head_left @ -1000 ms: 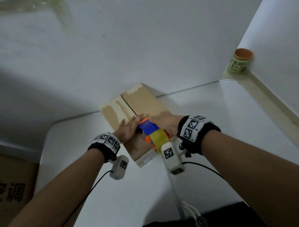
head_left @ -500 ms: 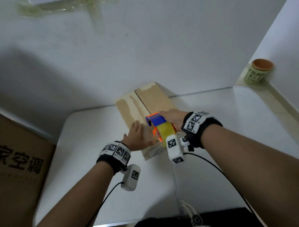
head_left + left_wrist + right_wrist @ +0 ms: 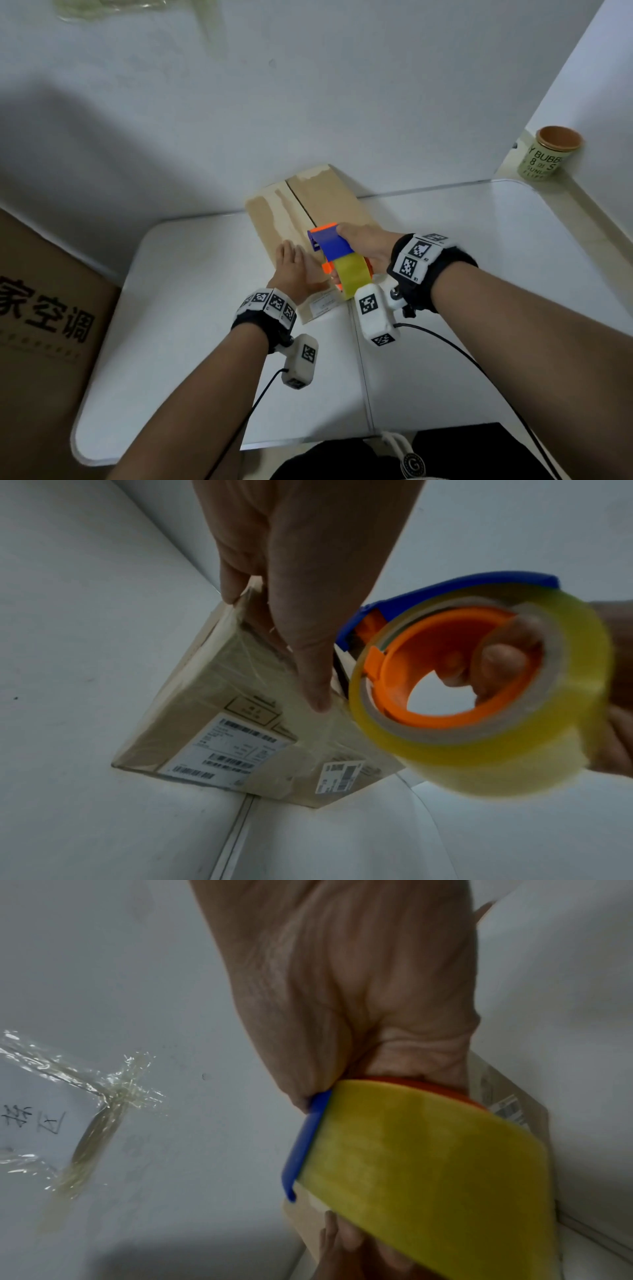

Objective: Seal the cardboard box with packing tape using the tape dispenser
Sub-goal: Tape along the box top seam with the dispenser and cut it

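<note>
Mid-frame, the right hand grips the blue-and-orange tape dispenser partway along the flat brown cardboard box; the left hand presses flat; the far seam looks untaped.

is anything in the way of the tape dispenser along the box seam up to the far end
Nothing visible blocks it. The right hand holds the tape dispenser on the cardboard box, and the seam ahead is bare up to the far edge. The left hand lies flat on the flap beside and behind the dispenser.
</note>
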Demonstrator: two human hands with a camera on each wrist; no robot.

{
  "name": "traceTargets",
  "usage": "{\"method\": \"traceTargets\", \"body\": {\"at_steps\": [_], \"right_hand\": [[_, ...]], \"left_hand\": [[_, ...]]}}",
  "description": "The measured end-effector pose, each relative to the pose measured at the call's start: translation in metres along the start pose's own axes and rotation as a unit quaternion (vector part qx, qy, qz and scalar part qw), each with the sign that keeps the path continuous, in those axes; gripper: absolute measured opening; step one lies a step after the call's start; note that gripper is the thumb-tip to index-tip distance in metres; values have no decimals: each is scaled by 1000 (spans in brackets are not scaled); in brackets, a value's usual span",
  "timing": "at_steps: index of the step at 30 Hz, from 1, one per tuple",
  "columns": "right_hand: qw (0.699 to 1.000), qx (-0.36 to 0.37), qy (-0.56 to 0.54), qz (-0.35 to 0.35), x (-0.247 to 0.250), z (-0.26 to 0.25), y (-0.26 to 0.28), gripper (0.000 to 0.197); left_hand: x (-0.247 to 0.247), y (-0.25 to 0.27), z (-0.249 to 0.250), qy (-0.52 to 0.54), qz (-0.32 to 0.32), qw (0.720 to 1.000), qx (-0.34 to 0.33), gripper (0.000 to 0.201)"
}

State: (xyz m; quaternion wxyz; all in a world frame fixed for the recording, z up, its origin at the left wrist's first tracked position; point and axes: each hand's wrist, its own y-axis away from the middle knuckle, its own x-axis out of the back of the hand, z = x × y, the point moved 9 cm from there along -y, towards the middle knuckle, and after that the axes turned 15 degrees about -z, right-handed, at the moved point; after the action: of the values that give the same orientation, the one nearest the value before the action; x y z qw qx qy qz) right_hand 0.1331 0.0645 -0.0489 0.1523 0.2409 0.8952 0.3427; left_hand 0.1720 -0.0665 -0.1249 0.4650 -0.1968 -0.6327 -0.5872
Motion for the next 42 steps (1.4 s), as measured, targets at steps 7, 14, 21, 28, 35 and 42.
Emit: {"method": "traceTargets", "body": {"at_steps": [7, 14, 21, 28, 35, 42], "right_hand": [[998, -13, -66, -15, -6, 34, 30, 46], [989, -81, -101, -76, -11, 79, 59, 52], [994, -85, -43, -62, -2, 82, 67, 54], [992, -96, -60, -58, 1, 86, 67, 53], [993, -71, -70, -69, -3, 84, 66, 44], [993, -72, -50, -74, 3, 97, 74, 49]], "left_hand": [[3, 2, 1, 48, 11, 999, -22, 114], [3, -8, -3, 48, 24, 998, -25, 114], [5, -4, -1, 35, 14, 999, -15, 113], [3, -2, 0, 31, 3, 999, -17, 113], [4, -6, -3, 23, 7, 1000, -17, 112], [4, -2, -2, 20, -17, 1000, -1, 114]]}}
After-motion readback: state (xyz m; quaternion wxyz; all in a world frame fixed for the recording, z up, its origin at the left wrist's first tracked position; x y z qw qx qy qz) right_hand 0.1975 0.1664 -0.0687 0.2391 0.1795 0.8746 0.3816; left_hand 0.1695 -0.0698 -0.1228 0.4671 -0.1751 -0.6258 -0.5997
